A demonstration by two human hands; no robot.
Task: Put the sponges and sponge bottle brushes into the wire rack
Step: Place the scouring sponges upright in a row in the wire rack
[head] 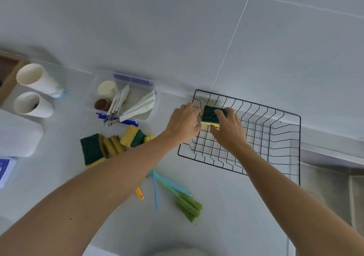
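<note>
Sponge point(211, 115) green side up, pinched by right hand point(229, 132), in wire rack point(266, 137) corner, left hand point(183, 124) at rim, grip unclear

wooden tray point(8, 72): cut by left edge | brush handles point(173, 185): tops under left forearm point(118, 173) | cup point(42, 109) contents: maybe dregs

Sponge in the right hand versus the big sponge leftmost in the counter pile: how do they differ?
The held sponge is at the wire rack's far left corner, gripped by the right hand; the pile sponge lies on the counter, untouched. The held one shows its green face up; the pile one looks tilted against its neighbours. Both: yellow foam, dark green face.
</note>
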